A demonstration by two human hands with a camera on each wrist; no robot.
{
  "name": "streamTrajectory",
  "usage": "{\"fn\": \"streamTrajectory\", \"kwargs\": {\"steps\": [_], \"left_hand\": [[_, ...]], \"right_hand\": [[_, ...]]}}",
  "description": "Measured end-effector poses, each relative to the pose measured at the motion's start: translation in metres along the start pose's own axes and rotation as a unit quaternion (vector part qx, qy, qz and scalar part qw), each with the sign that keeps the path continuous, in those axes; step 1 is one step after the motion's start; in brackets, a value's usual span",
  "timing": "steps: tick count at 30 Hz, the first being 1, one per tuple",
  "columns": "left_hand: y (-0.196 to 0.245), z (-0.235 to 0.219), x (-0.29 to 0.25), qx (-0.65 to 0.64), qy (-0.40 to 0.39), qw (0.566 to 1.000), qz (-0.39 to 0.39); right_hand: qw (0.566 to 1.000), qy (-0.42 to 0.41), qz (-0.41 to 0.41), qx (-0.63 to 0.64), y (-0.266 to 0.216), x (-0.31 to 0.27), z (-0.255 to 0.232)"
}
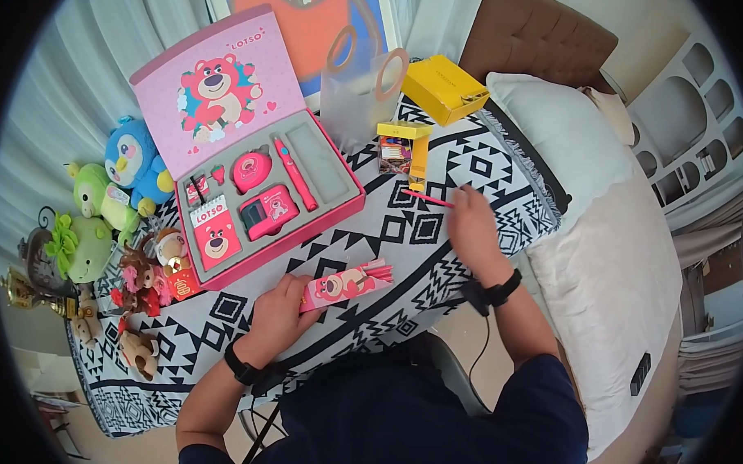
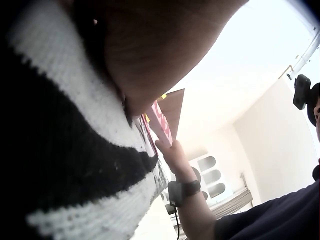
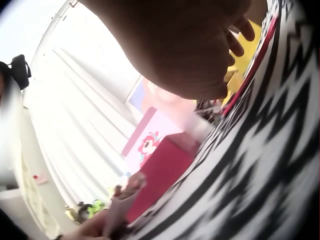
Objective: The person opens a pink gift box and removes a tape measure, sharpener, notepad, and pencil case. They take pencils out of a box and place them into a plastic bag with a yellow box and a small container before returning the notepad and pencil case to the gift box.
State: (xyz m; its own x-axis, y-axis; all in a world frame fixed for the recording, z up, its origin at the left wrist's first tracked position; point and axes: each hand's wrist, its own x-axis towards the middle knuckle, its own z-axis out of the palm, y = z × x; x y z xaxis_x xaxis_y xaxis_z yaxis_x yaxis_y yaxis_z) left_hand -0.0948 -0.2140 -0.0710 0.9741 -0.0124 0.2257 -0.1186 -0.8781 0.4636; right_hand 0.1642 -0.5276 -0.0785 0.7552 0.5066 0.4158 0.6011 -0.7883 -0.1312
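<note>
Your left hand (image 1: 279,310), low in the frame's centre, grips a flat pink bear-printed pencil pouch (image 1: 345,284) on the black-and-white patterned cloth (image 1: 404,233). Right of centre, your right hand (image 1: 470,223) seems to pinch a thin pink pencil (image 1: 428,199), below the small yellow box (image 1: 407,151).

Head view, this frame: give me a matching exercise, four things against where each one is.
Things:
1. pink pencil
2. pencil pack
3. yellow box
4. blue penguin plush

Places:
A. left of the open gift box
B. held by the left hand
C. far end of the cloth, by the pillow
D. at the fingertips of the right hand

Pairs: 1-D, 2-B, 3-C, 4-A
</note>
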Motion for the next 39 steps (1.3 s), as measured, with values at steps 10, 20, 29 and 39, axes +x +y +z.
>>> {"fn": "streamTrajectory", "kwargs": {"steps": [10,20,29,39], "left_hand": [[0.001,0.000,0.001,0.001,0.008,1.000,0.006],[-0.002,0.002,0.000,0.004,0.005,1.000,0.009],[0.000,0.002,-0.001,0.009,0.001,1.000,0.000],[0.002,0.001,0.000,0.007,0.001,1.000,-0.002]], "right_hand": [[0.995,-0.075,-0.033,0.064,0.014,-0.002,-0.026],[0.958,-0.044,-0.200,0.200,0.000,-0.025,-0.069],[0.954,-0.060,-0.221,0.196,-0.013,-0.026,-0.062],[0.928,-0.067,-0.257,0.261,-0.052,-0.025,-0.037]]}}
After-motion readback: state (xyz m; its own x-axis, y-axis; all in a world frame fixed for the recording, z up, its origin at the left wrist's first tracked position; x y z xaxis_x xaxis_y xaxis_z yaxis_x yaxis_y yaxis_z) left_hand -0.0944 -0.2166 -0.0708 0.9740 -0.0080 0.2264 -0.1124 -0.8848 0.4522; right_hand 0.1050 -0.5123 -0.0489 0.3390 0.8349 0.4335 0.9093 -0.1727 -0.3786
